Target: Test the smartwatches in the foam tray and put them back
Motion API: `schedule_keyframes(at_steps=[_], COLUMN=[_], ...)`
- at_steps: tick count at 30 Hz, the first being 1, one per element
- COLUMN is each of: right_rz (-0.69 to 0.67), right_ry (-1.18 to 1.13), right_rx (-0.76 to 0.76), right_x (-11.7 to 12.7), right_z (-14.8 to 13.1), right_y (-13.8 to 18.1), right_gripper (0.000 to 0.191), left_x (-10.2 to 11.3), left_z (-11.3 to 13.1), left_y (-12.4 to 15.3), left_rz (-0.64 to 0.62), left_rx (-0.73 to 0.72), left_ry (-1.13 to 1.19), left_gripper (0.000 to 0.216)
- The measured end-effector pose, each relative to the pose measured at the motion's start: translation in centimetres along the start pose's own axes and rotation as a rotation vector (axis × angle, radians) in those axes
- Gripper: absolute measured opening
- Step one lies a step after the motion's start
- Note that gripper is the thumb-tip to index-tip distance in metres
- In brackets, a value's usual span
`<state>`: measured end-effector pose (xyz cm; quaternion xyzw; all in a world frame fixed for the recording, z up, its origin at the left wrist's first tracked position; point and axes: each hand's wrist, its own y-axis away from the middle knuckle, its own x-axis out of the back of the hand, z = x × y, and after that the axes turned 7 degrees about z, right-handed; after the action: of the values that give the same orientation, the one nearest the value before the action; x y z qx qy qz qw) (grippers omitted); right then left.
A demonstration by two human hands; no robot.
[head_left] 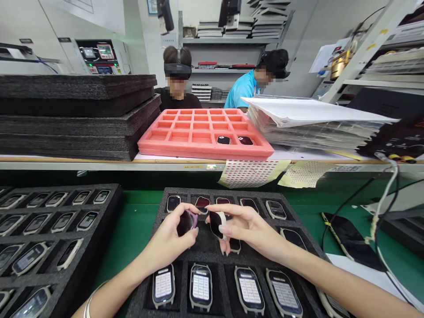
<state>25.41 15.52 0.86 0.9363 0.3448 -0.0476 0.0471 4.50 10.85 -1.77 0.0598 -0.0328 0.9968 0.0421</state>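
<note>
Between the fingers of my left hand point(172, 234) is a purple-rimmed smartwatch case point(186, 223) with a dark screen. A pale-cased smartwatch point(217, 224), its screen also dark, is gripped by my right hand point(247, 227). Both are strapless and face each other a little apart, above a black foam tray point(215, 304). Several watch cases lie in the tray's pockets; those in the near row, such as one watch point(200, 287), show lit white screens. My hands and forearms hide part of the middle rows.
Another foam tray of watches point(109, 207) lies left. On the shelf ahead, a pink foam tray point(198, 150) holds two dark pieces, between black foam sheets point(66, 128) and stacked papers point(314, 115). A phone point(351, 238) and cables lie right. Two people sit beyond.
</note>
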Motion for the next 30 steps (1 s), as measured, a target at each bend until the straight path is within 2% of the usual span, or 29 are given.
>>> schedule_keyframes(at_steps=[7,14,22,30], right_rz=[-0.004,-0.024,-0.038,-0.015], right_ry=[-0.061,-0.024,-0.059,-0.017], right_rx=[0.046,0.014,0.052,0.046], right_x=[-0.17,0.17,-0.01,-0.07], right_z=[0.32,0.29,0.30,0.11], right_y=[-0.15,0.03,-0.10,0.00], right_gripper=[0.049,0.048,0.047,0.048], left_x=[-0.15,-0.01,-0.09,-0.16], left_z=[0.06,0.09,0.31,0.49], left_y=[0.01,0.14,0.07,0.23], left_rz=[-0.015,-0.031,0.017,-0.024], left_rx=[-0.040,-0.040,-0.102,-0.087], left_ry=[-0.003,-0.032,-0.020,-0.050], left_gripper=[0.031,0.030,0.034,0.032])
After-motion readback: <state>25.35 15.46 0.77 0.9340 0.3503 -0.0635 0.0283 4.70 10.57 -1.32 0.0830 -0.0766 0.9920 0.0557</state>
